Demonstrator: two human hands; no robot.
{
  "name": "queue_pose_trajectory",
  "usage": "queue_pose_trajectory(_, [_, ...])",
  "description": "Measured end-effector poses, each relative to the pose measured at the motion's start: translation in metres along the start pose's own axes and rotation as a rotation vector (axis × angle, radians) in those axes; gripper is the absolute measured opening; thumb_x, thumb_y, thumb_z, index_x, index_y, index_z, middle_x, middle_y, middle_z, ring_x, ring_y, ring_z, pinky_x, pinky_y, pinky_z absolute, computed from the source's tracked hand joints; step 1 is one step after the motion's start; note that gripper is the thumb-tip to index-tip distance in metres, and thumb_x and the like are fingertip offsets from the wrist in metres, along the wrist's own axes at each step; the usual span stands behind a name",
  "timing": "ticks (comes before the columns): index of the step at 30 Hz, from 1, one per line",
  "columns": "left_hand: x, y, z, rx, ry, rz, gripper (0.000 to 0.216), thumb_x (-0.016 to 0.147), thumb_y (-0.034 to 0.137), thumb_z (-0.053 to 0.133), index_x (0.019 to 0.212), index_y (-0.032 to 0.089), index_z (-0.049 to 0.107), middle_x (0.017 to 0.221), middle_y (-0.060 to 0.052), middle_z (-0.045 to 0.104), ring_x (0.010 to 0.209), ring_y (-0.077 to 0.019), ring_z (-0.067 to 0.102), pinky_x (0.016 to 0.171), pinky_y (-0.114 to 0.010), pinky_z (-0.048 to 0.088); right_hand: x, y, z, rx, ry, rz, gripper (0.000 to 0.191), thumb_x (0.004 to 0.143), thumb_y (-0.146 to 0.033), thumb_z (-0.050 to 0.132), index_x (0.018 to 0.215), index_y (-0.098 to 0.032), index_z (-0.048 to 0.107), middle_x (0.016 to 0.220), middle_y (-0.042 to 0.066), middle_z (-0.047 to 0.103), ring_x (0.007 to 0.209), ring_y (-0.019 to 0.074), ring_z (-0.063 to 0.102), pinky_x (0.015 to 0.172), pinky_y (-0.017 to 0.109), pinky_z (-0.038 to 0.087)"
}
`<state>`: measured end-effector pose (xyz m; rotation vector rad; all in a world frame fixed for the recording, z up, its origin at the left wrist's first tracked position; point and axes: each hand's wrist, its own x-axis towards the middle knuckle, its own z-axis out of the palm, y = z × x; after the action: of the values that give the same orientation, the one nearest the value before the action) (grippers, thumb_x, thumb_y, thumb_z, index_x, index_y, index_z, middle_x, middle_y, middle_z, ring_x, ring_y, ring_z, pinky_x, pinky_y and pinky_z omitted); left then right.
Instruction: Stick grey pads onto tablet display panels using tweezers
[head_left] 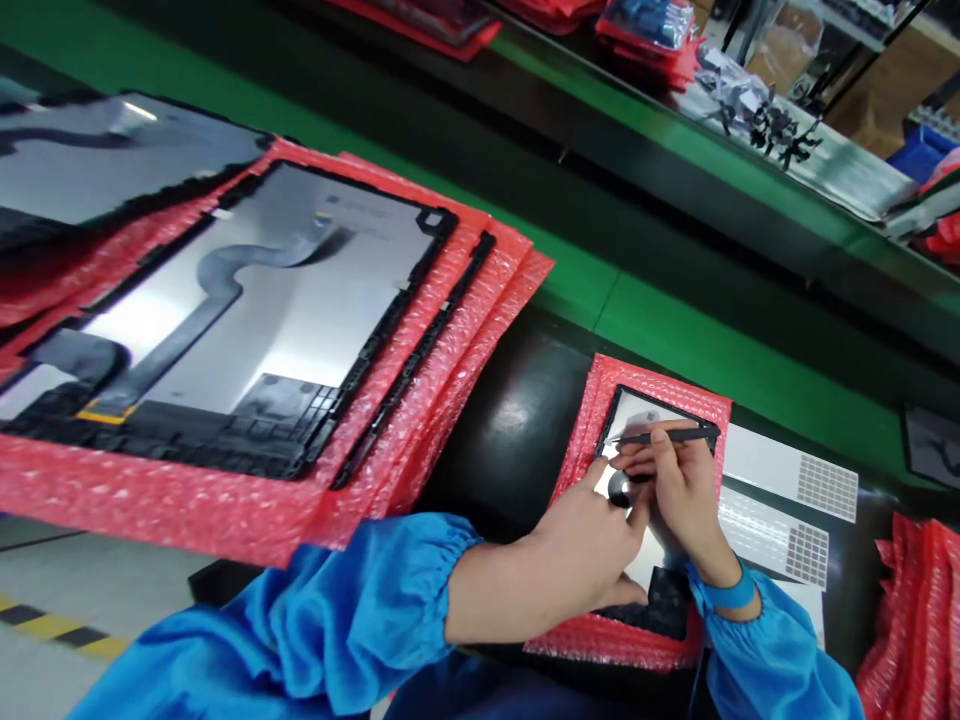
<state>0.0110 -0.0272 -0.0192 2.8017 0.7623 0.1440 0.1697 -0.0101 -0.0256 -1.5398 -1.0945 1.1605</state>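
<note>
Right hand (pixel 686 490): fingers pinched on black tweezers (pixel 664 436) — tips over display panel (pixel 637 420).
Left hand (pixel 592 550): fingers narrow, pressing panel on red bubble wrap (pixel 660 395).

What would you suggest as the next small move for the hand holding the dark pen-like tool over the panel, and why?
Probably press the tool down with the right hand along the panel, near its dark flex strip. The tool lies almost flat above the panel, and the left hand already steadies the panel on the red bubble wrap.
</note>
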Motion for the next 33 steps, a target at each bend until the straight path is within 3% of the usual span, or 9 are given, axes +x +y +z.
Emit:
queue_pose_trajectory(4, [0.002, -0.003, -0.004, -0.009, -0.030, 0.011, 0.112, 0.077, 0.087, 0.070, 0.140, -0.005, 0.063, 0.071, -0.012, 0.077, 0.062, -0.0286, 0.070, 0.111, -0.053, 0.039, 0.000, -0.001, 0.000, -0.021, 0.007, 0.036, 0.039, 0.101, -0.061, 0.064, 0.104, -0.022, 0.060, 0.080, 0.007, 0.081, 0.067, 0.0216, 0.080, 0.055, 0.030, 0.066])
queue_pose_trajectory(10, [0.002, -0.006, -0.006, -0.018, -0.021, 0.020, 0.102, 0.077, 0.088, 0.068, 0.132, 0.002, 0.070, 0.075, -0.014, 0.079, 0.073, -0.0308, 0.073, 0.106, -0.049, 0.042, 0.002, -0.002, 0.000, -0.053, 0.002, 0.051, 0.039, 0.101, -0.061, 0.064, 0.103, -0.022, 0.061, 0.080, 0.007, 0.080, 0.065, 0.0217, 0.080, 0.054, 0.030, 0.065])
queue_pose_trajectory(20, [0.010, -0.024, -0.011, -0.095, -0.015, 0.075, 0.098, 0.075, 0.093, 0.064, 0.115, 0.004, 0.076, 0.074, -0.013, 0.079, 0.071, -0.0299, 0.075, 0.119, -0.054, 0.036, 0.003, 0.001, -0.001, -0.031, -0.010, 0.033, 0.036, 0.101, -0.059, 0.065, 0.106, -0.024, 0.058, 0.079, 0.003, 0.079, 0.065, 0.0216, 0.080, 0.054, 0.030, 0.066])
queue_pose_trajectory(24, [0.009, -0.023, -0.009, -0.093, -0.019, 0.044, 0.102, 0.076, 0.096, 0.059, 0.118, 0.005, 0.075, 0.079, -0.015, 0.080, 0.071, -0.0299, 0.076, 0.120, -0.055, 0.036, 0.003, 0.002, 0.000, -0.033, -0.015, 0.040, 0.040, 0.101, -0.062, 0.065, 0.107, -0.023, 0.059, 0.082, 0.005, 0.079, 0.068, 0.0216, 0.080, 0.058, 0.032, 0.067])
queue_pose_trajectory(30, [0.010, -0.025, -0.012, -0.145, 0.008, 0.024, 0.103, 0.072, 0.094, 0.066, 0.124, 0.005, 0.072, 0.097, -0.019, 0.082, 0.093, -0.0351, 0.078, 0.118, -0.053, 0.039, 0.002, 0.001, -0.001, 0.107, 0.025, 0.059, 0.043, 0.098, -0.063, 0.068, 0.105, -0.023, 0.057, 0.081, 0.004, 0.079, 0.066, 0.0217, 0.080, 0.057, 0.032, 0.067])
queue_pose_trajectory(33, [0.009, -0.028, -0.016, -0.214, 0.016, 0.041, 0.096, 0.077, 0.089, 0.068, 0.128, 0.008, 0.071, 0.091, -0.016, 0.082, 0.085, -0.0331, 0.078, 0.120, -0.056, 0.037, -0.004, -0.001, -0.012, 0.186, 0.116, 0.004, 0.038, 0.098, -0.058, 0.071, 0.105, -0.024, 0.056, 0.078, 0.002, 0.080, 0.060, 0.0205, 0.079, 0.054, 0.029, 0.065])
